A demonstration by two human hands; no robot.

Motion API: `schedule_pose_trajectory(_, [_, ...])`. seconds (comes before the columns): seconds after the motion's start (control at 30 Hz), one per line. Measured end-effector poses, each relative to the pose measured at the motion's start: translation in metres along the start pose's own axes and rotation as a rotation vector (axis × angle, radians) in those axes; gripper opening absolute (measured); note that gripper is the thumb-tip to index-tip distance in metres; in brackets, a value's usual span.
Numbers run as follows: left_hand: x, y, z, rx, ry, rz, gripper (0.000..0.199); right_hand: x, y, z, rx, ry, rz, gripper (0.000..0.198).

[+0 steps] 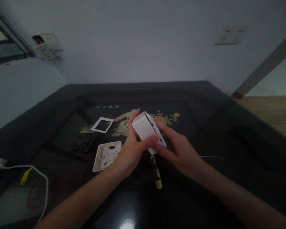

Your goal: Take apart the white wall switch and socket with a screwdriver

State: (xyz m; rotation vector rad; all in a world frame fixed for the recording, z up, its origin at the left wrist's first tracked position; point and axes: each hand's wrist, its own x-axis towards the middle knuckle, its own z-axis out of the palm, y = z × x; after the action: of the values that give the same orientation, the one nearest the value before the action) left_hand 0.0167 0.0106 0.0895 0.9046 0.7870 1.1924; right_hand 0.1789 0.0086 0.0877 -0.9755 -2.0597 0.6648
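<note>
Both hands hold a white wall socket box (143,127) above the dark table, tilted, with a thin dark gap between its deep body and its front plate. My left hand (135,144) wraps the body from the left, its thumb across the near side. On the right, my right hand (175,140) grips the plate side with thumb and fingers. The plate's face is turned away from me. Just below the box lies a screwdriver (156,173) with a black and yellow handle; its tip is hidden. Beside my left wrist sits an open white back box (97,162), partly covered by the arm.
Left on the glossy black table (181,203) lie a white square frame (95,128) and a flat black part (84,143). A white cable (47,187) with a yellow tag (25,176) runs along the left edge. Wall sockets (232,35) are on the wall behind.
</note>
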Motion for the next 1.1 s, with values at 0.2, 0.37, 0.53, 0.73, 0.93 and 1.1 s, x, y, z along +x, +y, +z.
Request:
schedule_pose_trajectory(0.2, [0.000,0.000,0.001,0.080,0.026,0.062,0.080,-0.002,-0.001,-0.001,-0.167,0.051,-0.083,0.050])
schedule_pose_trajectory(0.37, [-0.003,-0.005,-0.002,0.106,0.031,0.125,0.078,-0.004,-0.004,-0.001,-0.268,0.082,-0.166,0.051])
schedule_pose_trajectory(0.53, [-0.003,-0.008,-0.001,0.092,0.042,0.123,0.074,-0.004,-0.006,0.002,-0.332,0.111,-0.171,0.049])
schedule_pose_trajectory(0.73, [0.000,-0.011,0.000,0.064,0.048,0.060,0.075,-0.004,-0.006,0.003,-0.386,0.137,-0.149,0.048])
schedule_pose_trajectory(0.93, [0.004,-0.015,-0.004,0.036,0.054,0.028,0.073,-0.004,0.000,0.006,-0.364,0.144,-0.122,0.048])
schedule_pose_trajectory(1.1, [0.009,-0.018,-0.005,-0.017,0.083,-0.002,0.072,-0.003,0.007,0.011,-0.269,0.112,0.005,0.049])
